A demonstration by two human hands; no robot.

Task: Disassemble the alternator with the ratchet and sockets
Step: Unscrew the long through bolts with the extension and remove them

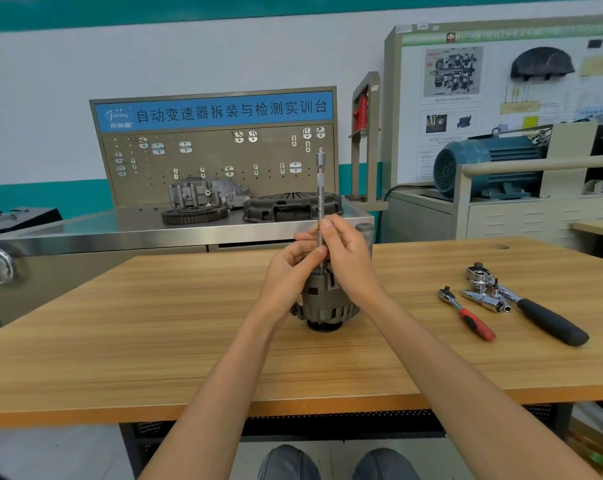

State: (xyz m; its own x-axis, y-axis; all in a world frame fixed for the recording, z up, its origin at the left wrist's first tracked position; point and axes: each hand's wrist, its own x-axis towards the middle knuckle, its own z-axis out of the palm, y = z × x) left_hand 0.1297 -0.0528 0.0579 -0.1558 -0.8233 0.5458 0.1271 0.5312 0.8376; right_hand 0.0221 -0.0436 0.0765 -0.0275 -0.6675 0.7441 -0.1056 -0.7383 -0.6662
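A grey alternator (327,303) stands pulley-down on the wooden table (154,323). A long silver extension bar (320,192) rises upright from its top, the lower end hidden between my fingers. My left hand (293,268) pinches the bar's lower part from the left. My right hand (345,258) grips the bar from the right, thumb and fingertips on the shaft. A small ratchet with a red handle (466,313), a larger ratchet with a black handle (532,306) and chrome sockets (483,297) lie on the table at the right.
Behind the table a steel bench (120,233) carries a toothed gear, a gearbox housing, a clutch cover and a pegboard. A blue electric motor (483,164) sits on a cabinet at the back right. My knees show below the table's front edge.
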